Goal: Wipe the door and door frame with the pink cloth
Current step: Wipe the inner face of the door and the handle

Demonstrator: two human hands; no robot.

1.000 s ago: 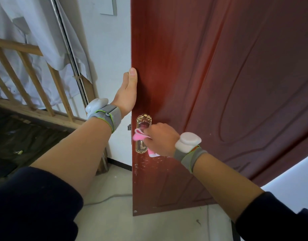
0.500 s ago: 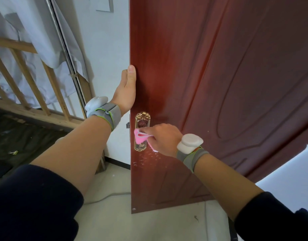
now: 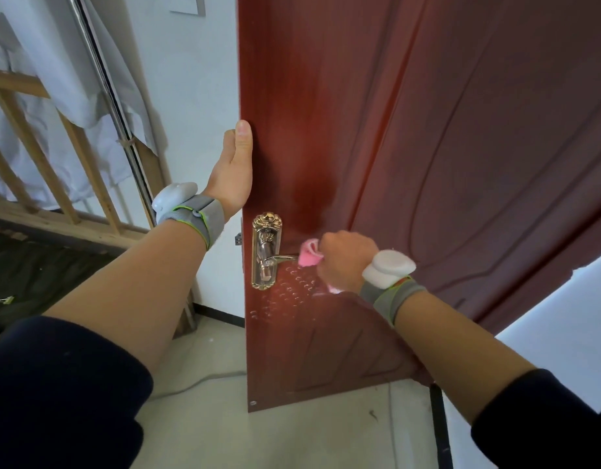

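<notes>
The left hand [image 3: 233, 174] clasps the edge of the door [image 3: 427, 164] above the handle plate [image 3: 266, 248], thumb on the face, fingers hidden behind. The right hand [image 3: 346, 262] is balled round the pink cloth [image 3: 309, 253], which is mostly buried in the fist, just right of the plate. Half a second ago the cloth was against the plate; now the lever [image 3: 285, 257] shows.

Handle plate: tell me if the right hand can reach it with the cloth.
Probably yes. The right hand grips the cloth beside the plate, with only the lever between them; the left hand holds the door edge above, out of the way.
</notes>
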